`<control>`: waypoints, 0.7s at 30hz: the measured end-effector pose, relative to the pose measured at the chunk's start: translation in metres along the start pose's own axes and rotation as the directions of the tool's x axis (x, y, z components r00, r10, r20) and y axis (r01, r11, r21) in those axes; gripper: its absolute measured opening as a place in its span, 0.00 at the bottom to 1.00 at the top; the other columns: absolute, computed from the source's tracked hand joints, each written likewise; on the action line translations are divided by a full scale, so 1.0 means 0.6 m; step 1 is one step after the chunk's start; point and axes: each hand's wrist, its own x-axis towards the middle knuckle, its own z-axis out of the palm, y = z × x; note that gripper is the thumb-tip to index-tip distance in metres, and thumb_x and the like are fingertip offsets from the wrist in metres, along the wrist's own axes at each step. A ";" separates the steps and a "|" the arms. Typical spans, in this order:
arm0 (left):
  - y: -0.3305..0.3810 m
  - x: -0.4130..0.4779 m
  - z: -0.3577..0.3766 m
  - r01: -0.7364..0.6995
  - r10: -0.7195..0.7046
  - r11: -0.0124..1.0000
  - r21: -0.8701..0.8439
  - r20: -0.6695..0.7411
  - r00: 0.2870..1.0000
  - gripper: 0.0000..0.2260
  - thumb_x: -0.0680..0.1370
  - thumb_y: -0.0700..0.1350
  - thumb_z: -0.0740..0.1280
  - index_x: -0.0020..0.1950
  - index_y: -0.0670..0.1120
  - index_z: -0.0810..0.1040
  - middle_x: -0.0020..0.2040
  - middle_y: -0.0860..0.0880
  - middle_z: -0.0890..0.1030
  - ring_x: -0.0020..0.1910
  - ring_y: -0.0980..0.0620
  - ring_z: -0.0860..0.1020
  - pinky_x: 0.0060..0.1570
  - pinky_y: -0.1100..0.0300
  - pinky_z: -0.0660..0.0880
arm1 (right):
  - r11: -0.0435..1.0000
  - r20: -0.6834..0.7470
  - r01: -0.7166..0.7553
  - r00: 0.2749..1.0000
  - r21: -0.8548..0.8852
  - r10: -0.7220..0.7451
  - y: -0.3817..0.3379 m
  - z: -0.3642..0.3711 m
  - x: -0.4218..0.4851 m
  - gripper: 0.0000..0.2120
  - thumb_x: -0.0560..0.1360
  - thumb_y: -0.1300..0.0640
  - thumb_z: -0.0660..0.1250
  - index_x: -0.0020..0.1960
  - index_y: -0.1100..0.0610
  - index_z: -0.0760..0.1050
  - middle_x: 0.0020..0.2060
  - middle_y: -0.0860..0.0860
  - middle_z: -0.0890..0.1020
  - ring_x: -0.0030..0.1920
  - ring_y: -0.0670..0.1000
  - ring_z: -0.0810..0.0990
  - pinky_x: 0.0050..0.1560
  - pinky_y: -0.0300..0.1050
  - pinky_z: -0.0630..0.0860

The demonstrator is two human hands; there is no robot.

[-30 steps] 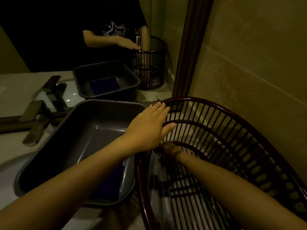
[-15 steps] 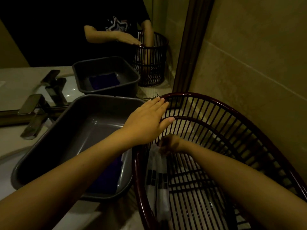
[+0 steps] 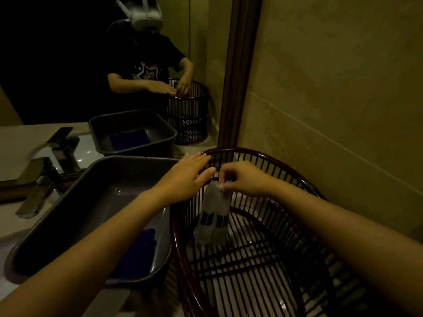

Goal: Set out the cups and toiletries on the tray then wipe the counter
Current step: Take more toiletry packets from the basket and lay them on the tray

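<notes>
A: Head view, only one. Left hand [image 3: 185, 177]?

B: Flat, fingers spread, palm down on the near-left rim of the dark red slatted basket [image 3: 304, 186]. Gripping nothing, just resting on the rim.

A: Right hand [image 3: 245, 179]?

B: Over the basket's left side, fingertips [image 3: 223, 183] pinched shut on the top ends of two clear wrapped toiletry packets [image 3: 212, 216]. Packets hang straight down side by side, touching, each with a dark band near the lower part. Lower ends are inside the basket; can't tell if they touch the bottom slats.

A: Tray?

B: Grey plastic tray [image 3: 68, 216] just left of the basket, walls touching or nearly so, can't tell which. Blue cloth [image 3: 139, 255] lies in its near-right corner. No packets in the tray.

A: Rest?

B: Tray sits on a pale counter [image 3: 9, 216], dark tap [image 3: 43, 179] at far left. Mirror [image 3: 114, 65] behind repeats tray, basket and the person. Beige tiled wall [image 3: 343, 88] to the right. Light is dim, packet print unreadable
</notes>
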 end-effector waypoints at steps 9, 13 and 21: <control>0.069 -0.031 -0.086 -0.104 0.037 0.856 -0.506 -0.140 0.989 0.10 0.75 0.46 0.65 0.55 0.54 0.77 0.49 0.55 0.82 0.49 0.62 0.80 0.43 0.71 0.75 | 0.983 -0.195 0.163 0.965 -0.082 -0.176 -0.126 -0.141 -0.042 0.03 0.74 0.58 0.67 0.43 0.52 0.74 0.38 0.45 0.77 0.41 0.44 0.78 0.41 0.36 0.75; 0.096 -0.048 -0.144 -0.181 -0.044 0.786 -0.591 -0.346 0.937 0.07 0.75 0.45 0.65 0.51 0.49 0.79 0.46 0.50 0.83 0.47 0.57 0.81 0.41 0.68 0.77 | 0.968 -0.251 0.249 0.939 0.026 -0.235 -0.198 -0.188 -0.044 0.04 0.73 0.58 0.68 0.47 0.51 0.77 0.41 0.44 0.79 0.42 0.42 0.80 0.36 0.29 0.77; 0.075 -0.145 -0.252 -0.186 -0.159 0.780 -0.597 -0.477 0.864 0.09 0.76 0.46 0.62 0.54 0.46 0.76 0.47 0.48 0.82 0.46 0.54 0.82 0.43 0.60 0.80 | 0.897 -0.242 0.399 0.904 0.189 -0.351 -0.340 -0.158 -0.007 0.05 0.73 0.55 0.68 0.46 0.55 0.79 0.38 0.49 0.80 0.31 0.35 0.78 0.30 0.26 0.73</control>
